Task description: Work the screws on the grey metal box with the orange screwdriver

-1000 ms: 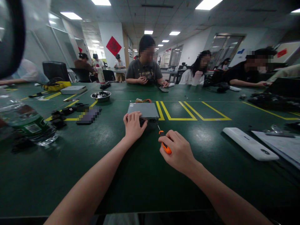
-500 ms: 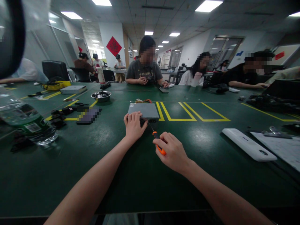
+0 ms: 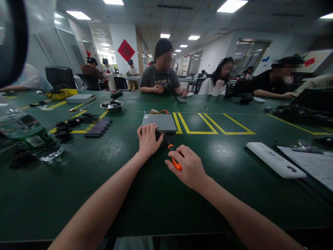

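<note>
A grey metal computer power supply lies on the green table, its bundle of coloured wires at the far side. My left hand grips its near left corner, fingers over the top and thumb at the front face. In my right hand is a screwdriver with an orange and black handle. Its thin shaft slants up to the front face of the power supply, near the socket. Whether the tip sits in a screw is too small to tell.
On the left stand a water bottle, a dark phone-like slab and a metal bowl of small parts. A white device and a clipboard lie at right. A co-worker sits opposite.
My right hand has shifted slightly left and its thumb has come away from the screwdriver handle, which stands a little steeper. My left hand and the power supply have stayed in place.
</note>
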`<state>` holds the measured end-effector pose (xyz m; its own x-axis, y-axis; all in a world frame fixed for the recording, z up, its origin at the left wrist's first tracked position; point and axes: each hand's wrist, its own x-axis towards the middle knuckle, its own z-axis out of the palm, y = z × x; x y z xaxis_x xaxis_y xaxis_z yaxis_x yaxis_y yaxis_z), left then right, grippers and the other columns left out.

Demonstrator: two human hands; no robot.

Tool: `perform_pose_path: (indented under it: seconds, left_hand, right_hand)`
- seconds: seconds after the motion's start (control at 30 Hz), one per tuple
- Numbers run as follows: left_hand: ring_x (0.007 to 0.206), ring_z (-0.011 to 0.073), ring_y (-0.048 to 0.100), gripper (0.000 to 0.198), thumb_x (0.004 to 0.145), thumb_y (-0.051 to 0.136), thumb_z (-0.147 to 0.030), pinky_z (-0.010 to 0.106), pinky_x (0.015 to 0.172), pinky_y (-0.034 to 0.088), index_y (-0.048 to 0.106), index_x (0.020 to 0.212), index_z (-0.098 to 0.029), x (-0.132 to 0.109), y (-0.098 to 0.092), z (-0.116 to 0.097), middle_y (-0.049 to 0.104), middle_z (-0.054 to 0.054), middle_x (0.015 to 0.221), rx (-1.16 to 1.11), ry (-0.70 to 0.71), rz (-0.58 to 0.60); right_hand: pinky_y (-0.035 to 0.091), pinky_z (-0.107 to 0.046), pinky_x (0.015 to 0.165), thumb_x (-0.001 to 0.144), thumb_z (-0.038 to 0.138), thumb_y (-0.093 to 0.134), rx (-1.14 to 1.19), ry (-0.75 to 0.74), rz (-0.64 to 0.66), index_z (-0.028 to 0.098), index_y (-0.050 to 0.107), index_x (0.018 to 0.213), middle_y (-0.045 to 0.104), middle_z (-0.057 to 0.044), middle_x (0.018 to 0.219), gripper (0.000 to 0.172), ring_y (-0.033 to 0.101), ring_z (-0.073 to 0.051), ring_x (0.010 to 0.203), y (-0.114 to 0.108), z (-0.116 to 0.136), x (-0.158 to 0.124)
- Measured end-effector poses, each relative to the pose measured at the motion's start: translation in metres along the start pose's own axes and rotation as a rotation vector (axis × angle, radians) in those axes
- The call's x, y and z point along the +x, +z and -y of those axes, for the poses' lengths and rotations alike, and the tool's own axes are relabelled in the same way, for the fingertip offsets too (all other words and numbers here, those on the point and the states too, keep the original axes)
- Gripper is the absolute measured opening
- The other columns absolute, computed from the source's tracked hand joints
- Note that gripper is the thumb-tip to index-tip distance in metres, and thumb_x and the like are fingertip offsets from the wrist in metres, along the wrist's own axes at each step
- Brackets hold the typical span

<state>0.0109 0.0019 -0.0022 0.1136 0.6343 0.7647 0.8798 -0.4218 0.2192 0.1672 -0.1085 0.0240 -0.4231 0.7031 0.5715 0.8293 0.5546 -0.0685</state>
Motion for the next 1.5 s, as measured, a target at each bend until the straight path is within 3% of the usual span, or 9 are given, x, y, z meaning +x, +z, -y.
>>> perform_pose_path:
  seconds: [0.1, 0.3, 0.43, 0.6, 0.83, 1.03, 1.23, 1.33, 1.5]
  left_hand:
    - [0.11, 0.0245, 0.043, 0.028, 0.079, 0.051, -0.034, 0.044, 0.102, 0.019, 0.048, 0.104, -0.021, -0.001, 0.001, 0.001, 0.055, 0.007, 0.116, 0.001, 0.009, -0.005]
    - [0.112, 0.0247, 0.042, 0.027, 0.08, 0.049, -0.032, 0.044, 0.103, 0.019, 0.049, 0.105, -0.021, -0.001, 0.001, 0.001, 0.055, 0.007, 0.117, -0.001, 0.004, 0.015]
    - [0.113, 0.0242, 0.043, 0.027, 0.082, 0.047, -0.032, 0.043, 0.102, 0.02, 0.049, 0.107, -0.02, -0.001, -0.003, 0.002, 0.054, 0.007, 0.119, 0.009, 0.02, 0.035]
    - [0.114, 0.024, 0.043, 0.027, 0.084, 0.044, -0.031, 0.042, 0.1, 0.023, 0.049, 0.108, -0.02, -0.003, -0.009, 0.003, 0.054, 0.008, 0.121, 0.021, 0.045, 0.057]
    - [0.111, 0.0244, 0.046, 0.026, 0.084, 0.044, -0.03, 0.042, 0.096, 0.026, 0.049, 0.108, -0.021, -0.006, -0.017, 0.004, 0.055, 0.008, 0.12, 0.035, 0.061, 0.066]
    - [0.109, 0.025, 0.046, 0.024, 0.085, 0.044, -0.03, 0.043, 0.094, 0.026, 0.05, 0.106, -0.021, -0.005, -0.016, 0.009, 0.057, 0.008, 0.116, 0.036, 0.083, 0.055]
    - [0.11, 0.0242, 0.046, 0.021, 0.085, 0.043, -0.029, 0.043, 0.097, 0.024, 0.051, 0.102, -0.021, -0.003, -0.012, 0.012, 0.056, 0.008, 0.114, 0.029, 0.079, 0.034]
    - [0.116, 0.0248, 0.041, 0.022, 0.084, 0.044, -0.03, 0.045, 0.101, 0.02, 0.051, 0.103, -0.021, -0.002, -0.011, 0.011, 0.053, 0.009, 0.117, 0.032, 0.082, 0.026]
    - [0.119, 0.0262, 0.038, 0.026, 0.083, 0.047, -0.034, 0.043, 0.099, 0.025, 0.05, 0.104, -0.019, -0.002, -0.009, 0.01, 0.052, 0.01, 0.12, 0.013, 0.071, 0.034]
  right_hand:
    - [0.043, -0.026, 0.062, 0.084, 0.036, 0.047, -0.009, 0.002, -0.062, 0.015, 0.053, 0.101, 0.049, -0.006, 0.086, 0.028, 0.048, -0.015, 0.075, 0.002, 0.004, 0.001]
    - [0.047, -0.031, 0.078, 0.082, 0.01, 0.046, -0.073, -0.13, -0.305, 0.014, 0.052, 0.096, 0.057, -0.01, 0.098, 0.015, 0.051, -0.018, 0.092, 0.005, 0.003, 0.0]
    - [0.047, -0.034, 0.083, 0.082, 0.011, 0.047, -0.096, -0.156, -0.274, 0.017, 0.054, 0.095, 0.056, -0.01, 0.105, 0.016, 0.05, -0.019, 0.098, 0.004, 0.001, 0.0]
    - [0.05, -0.031, 0.075, 0.083, 0.018, 0.05, -0.107, -0.181, -0.303, 0.018, 0.054, 0.095, 0.056, -0.01, 0.099, 0.012, 0.053, -0.018, 0.092, 0.004, -0.005, 0.0]
    - [0.045, -0.033, 0.09, 0.081, 0.009, 0.046, 0.004, -0.265, -0.252, 0.013, 0.052, 0.097, 0.058, -0.01, 0.105, 0.018, 0.051, -0.019, 0.105, 0.007, -0.006, -0.002]
    - [0.048, -0.033, 0.074, 0.084, 0.023, 0.048, -0.012, -0.117, -0.251, 0.016, 0.052, 0.097, 0.058, -0.012, 0.104, 0.016, 0.056, -0.019, 0.09, 0.001, -0.005, -0.004]
    - [0.046, -0.034, 0.075, 0.082, 0.013, 0.043, 0.076, -0.204, -0.246, 0.014, 0.045, 0.109, 0.058, -0.013, 0.105, 0.027, 0.054, -0.019, 0.091, 0.009, -0.002, -0.003]
    - [0.045, -0.035, 0.078, 0.081, 0.02, 0.047, 0.154, -0.181, -0.201, 0.014, 0.046, 0.109, 0.06, -0.009, 0.102, 0.029, 0.053, -0.019, 0.091, 0.011, 0.001, -0.001]
    - [0.042, -0.03, 0.073, 0.083, 0.038, 0.047, 0.131, -0.077, -0.146, 0.016, 0.055, 0.09, 0.058, -0.009, 0.099, 0.024, 0.054, -0.017, 0.084, 0.007, -0.001, 0.003]
